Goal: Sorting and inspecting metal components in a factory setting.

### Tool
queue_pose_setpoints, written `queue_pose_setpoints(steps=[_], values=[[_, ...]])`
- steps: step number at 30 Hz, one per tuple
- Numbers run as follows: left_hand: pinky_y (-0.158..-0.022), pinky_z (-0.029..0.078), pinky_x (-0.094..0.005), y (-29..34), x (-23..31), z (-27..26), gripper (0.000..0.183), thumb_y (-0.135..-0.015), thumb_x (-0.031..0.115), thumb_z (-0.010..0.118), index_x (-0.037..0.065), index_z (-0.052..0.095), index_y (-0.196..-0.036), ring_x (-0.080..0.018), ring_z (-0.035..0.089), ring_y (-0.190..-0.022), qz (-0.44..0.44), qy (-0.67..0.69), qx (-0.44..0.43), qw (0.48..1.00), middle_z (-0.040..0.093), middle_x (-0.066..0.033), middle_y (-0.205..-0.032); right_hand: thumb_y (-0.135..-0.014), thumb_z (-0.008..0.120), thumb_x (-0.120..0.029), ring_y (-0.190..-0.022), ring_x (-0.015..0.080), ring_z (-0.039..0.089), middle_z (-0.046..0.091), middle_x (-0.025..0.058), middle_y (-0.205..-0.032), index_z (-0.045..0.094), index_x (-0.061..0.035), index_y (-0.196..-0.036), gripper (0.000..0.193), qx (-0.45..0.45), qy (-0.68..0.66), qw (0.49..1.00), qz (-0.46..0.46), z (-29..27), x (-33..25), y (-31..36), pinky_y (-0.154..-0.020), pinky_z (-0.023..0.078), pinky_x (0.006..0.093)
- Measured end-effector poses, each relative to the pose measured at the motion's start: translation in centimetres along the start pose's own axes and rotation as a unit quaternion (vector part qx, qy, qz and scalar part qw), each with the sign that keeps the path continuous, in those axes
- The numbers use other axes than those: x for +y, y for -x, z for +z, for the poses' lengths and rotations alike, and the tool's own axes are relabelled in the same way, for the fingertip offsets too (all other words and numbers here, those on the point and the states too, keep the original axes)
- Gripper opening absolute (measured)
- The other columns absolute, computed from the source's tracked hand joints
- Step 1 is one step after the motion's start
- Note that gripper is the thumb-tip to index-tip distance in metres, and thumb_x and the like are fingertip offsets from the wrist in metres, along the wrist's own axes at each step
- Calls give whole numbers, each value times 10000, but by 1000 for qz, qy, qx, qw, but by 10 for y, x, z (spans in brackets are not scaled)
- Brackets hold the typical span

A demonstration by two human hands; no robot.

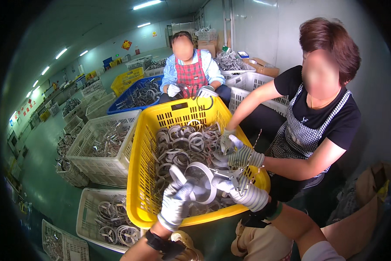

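Head view: L hand [178, 198] clamped on grey ring [211, 179] at approx. 8 o'clock, over yellow crate [135, 191] at its 5 o'clock; R hand [246, 193] grips metal bracket [231, 173], ring contact unclear; step: two-handed handling, next prob. needs steady hold.

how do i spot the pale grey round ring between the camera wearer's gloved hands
Find the yellow slotted plastic basket in the middle. At its near end are a white-and-grey gloved left hand and a matching gloved right hand. Between them is the pale grey round ring, raised towards the camera, whereas similar grey rings lie heaped below.
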State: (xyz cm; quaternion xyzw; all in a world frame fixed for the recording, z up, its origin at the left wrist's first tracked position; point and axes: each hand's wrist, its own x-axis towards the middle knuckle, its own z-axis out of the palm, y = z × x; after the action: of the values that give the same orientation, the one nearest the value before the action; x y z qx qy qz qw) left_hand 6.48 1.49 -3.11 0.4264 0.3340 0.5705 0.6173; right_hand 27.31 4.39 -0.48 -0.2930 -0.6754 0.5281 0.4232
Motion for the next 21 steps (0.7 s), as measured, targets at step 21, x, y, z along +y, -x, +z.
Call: queue_pose_setpoints(steps=[21], values=[[-445,221,-166,-8,55,-32,308,-981,303,440,43,555,-1101,-8,282,-482,123,-143,64,980,416,79,-614,-850,636,-87,-959,138,554,579,56,-1097,455,-24,-1270,462,-90,187,977,-51,-28,43,-20,-806,480,275]])
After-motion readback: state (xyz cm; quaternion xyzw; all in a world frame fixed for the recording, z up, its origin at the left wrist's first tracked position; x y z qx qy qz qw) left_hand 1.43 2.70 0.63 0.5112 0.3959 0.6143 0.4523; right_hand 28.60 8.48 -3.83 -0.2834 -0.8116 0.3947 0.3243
